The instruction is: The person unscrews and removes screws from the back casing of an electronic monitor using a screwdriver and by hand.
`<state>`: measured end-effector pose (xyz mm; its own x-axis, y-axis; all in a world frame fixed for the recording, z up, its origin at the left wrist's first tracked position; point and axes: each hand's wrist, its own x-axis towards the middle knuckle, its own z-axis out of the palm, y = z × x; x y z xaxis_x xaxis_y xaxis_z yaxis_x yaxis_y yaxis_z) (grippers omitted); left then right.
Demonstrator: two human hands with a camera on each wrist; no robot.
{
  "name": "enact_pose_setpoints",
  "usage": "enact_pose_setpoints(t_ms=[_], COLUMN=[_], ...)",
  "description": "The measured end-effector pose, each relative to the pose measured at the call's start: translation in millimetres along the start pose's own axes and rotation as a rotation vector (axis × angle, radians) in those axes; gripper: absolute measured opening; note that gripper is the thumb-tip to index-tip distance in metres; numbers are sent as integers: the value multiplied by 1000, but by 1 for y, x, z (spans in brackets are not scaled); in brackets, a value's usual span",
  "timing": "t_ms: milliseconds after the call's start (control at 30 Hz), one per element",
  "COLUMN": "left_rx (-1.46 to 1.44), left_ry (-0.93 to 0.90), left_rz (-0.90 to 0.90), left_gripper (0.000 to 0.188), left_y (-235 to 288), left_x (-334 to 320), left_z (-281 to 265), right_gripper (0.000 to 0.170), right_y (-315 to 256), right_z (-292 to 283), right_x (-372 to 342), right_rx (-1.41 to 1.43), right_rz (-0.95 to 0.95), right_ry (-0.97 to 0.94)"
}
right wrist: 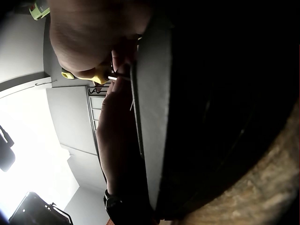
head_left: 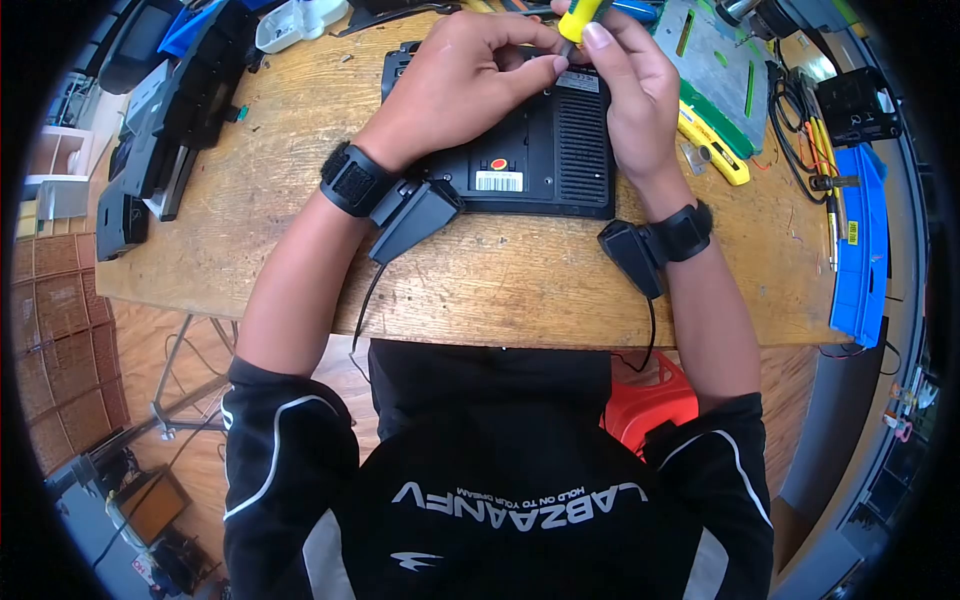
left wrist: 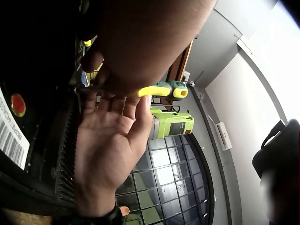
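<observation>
A flat black device point(head_left: 535, 150) with vent slots lies on the wooden bench, a barcode label point(head_left: 499, 181) and a red-and-yellow round sticker point(head_left: 499, 164) on its upper face. Above its far edge, my right hand point(head_left: 640, 105) grips a screwdriver point(head_left: 577, 22) by its yellow and green handle. The shaft points down at the device; the left wrist view shows its tip at the surface, beside the vents. My left hand point(head_left: 450, 95) reaches across the device, thumb and forefinger pinching the shaft low down. Its other fingers are mostly hidden.
To the right lie a yellow utility knife point(head_left: 715, 145), a green-edged metal plate point(head_left: 715, 75), cables and a blue bin point(head_left: 862, 245). Black equipment point(head_left: 190, 90) lines the bench's left side, with a white plastic tray point(head_left: 300, 25) at the back left.
</observation>
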<state>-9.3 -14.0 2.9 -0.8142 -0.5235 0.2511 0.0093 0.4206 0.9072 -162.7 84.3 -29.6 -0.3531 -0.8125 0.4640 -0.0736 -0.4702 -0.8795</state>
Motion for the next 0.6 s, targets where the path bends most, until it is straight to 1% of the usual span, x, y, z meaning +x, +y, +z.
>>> enact_pose_setpoints(t_ms=[33, 67, 133, 167, 233, 267, 333, 367, 400, 433, 467, 533, 567, 600], left_rx=[-83, -84, 126, 128, 97, 97, 39, 39, 43, 46, 44, 148, 145, 112], left_ry=[-9, -9, -71, -69, -66, -66, -44, -43, -32, -22, -22, -22, -21, -24], left_rz=[-49, -49, 47, 45, -26, -26, 13, 12, 9, 5, 4, 41, 44, -1], left_gripper=[17, 17, 18, 18, 18, 18, 17, 17, 17, 16, 16, 16, 16, 16], left_y=[1, 3, 17, 16, 12, 8, 1, -1, 1, 2, 3, 5, 4, 3], left_x=[0, -1, -3, -3, -1, 0, 2, 2, 1, 0, -1, -2, -1, 0], left_z=[1, -2, -10, -10, -10, -7, -1, -1, 0, 0, -1, -3, -4, -3], right_gripper=[39, 39, 33, 33, 30, 30, 33, 33, 34, 36, 36, 34, 34, 35], right_y=[7, 13, 16, 17, 5, -5, -30, -18, 3, 9, 13, 7, 7, 7], right_z=[-2, -5, -5, -4, 3, 5, 11, 3, -11, -14, -16, -3, -1, 0], right_x=[1, -1, -1, -2, -2, -2, 0, 1, 0, 2, -1, -3, -2, -1], right_rx=[162, 162, 55, 57, 131, 131, 200, 200, 73, -55, -56, 64, 60, 70], right_rz=[49, 49, -105, -105, -68, -68, 86, 87, 22, -43, -41, 14, 13, -17], right_ry=[34, 34, 8, 6, -4, -4, 52, 51, -8, -67, -67, 17, 17, -5])
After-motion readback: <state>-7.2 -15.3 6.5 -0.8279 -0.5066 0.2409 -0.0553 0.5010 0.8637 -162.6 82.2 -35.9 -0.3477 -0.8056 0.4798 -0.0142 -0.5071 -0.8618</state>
